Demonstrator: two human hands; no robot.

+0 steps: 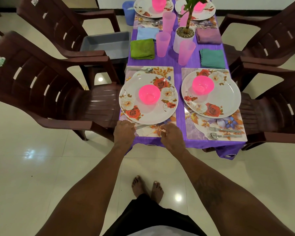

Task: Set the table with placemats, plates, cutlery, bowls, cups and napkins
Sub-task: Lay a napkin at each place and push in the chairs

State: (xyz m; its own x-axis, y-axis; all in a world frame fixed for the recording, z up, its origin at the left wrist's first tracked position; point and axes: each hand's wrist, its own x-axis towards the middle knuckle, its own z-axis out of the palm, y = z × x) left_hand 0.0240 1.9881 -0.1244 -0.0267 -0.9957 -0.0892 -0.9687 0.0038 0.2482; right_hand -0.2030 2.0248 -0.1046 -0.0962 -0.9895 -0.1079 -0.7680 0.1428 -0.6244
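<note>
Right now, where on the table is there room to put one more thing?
A bare band of purple cloth runs between the green napkin and the near-left placemat, and a thin strip between the two near placemats. The near-right placemat has room left of its fork. The middle is crowded with pink cups and the plant pot.

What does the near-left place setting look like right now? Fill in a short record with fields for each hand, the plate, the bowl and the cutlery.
left hand: grips one end of a piece of cutlery lying at the near edge of the placemat
right hand: fingers curled over the placemat's near edge; what it holds, if anything, is unclear
plate: floral, on the placemat
bowl: pink, upright on the plate
spoon: at the placemat's far edge
</note>
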